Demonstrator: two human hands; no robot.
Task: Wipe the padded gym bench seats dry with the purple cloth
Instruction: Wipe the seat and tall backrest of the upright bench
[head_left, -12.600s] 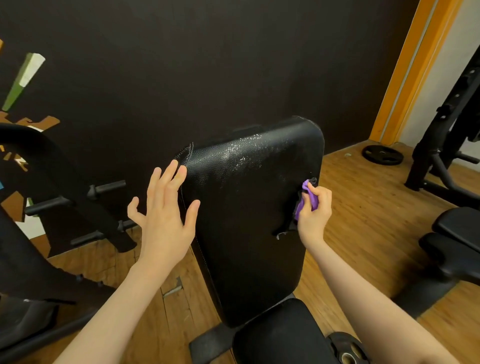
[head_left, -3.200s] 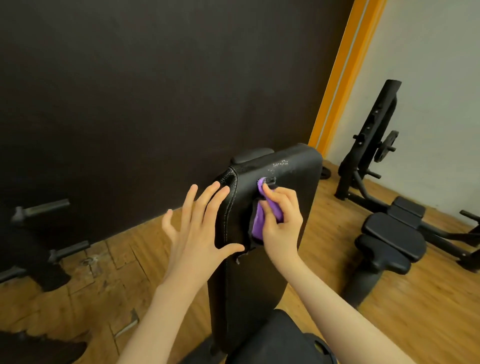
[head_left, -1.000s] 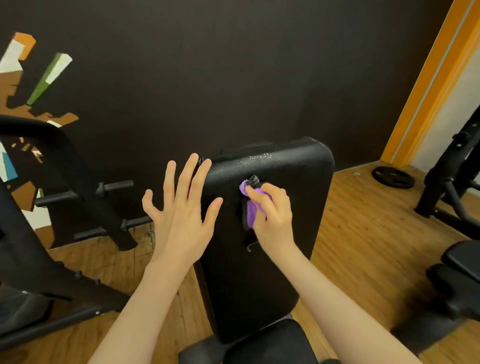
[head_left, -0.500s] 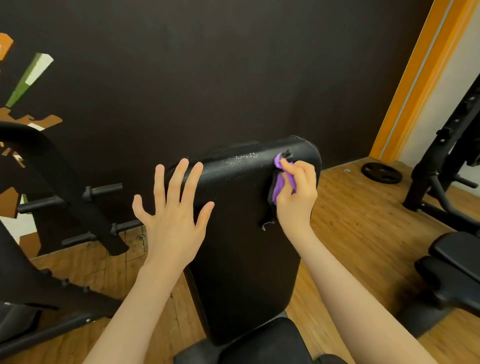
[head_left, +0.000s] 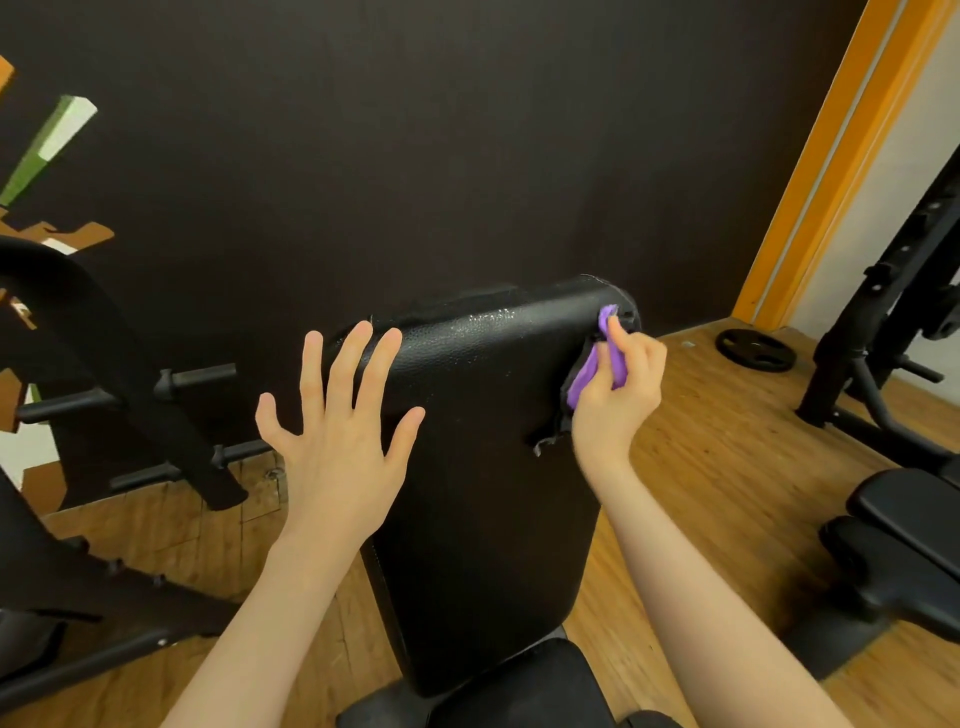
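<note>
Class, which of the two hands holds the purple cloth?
The right hand pinches the purple cloth at the backrest's top corner; the left hand is spread, empty.

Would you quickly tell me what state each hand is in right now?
Left hand: open, fingers spread, holding nothing.
Right hand: closed on the purple cloth, at the backrest pad's upper right corner.

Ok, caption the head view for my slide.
Right hand wipes the backrest's top right corner with the cloth; left hand open beside its left edge.

Both forearms (head_left: 291, 613) bare, apparently no sleeves, rings or watch visible.
</note>
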